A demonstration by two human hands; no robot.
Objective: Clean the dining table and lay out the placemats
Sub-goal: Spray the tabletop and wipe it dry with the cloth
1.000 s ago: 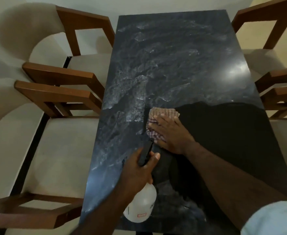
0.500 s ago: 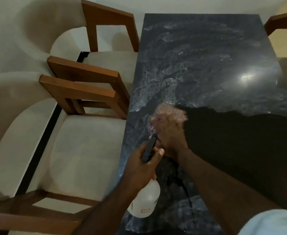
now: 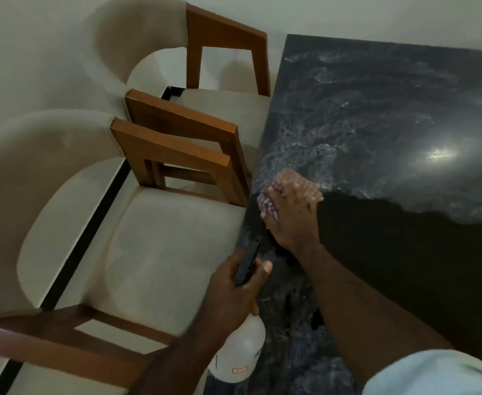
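Right hand (image 3: 292,215) presses cloth (image 3: 268,202) flat; left hand (image 3: 234,292) grips spray bottle (image 3: 238,357).

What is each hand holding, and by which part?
Left hand grips the spray bottle by its black trigger head; right hand presses the cloth flat on the table.

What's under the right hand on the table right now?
A pinkish cloth shows past the fingers and left edge of the right hand, pressed onto the dark table. The hand covers the rest of it, and blur hides detail.
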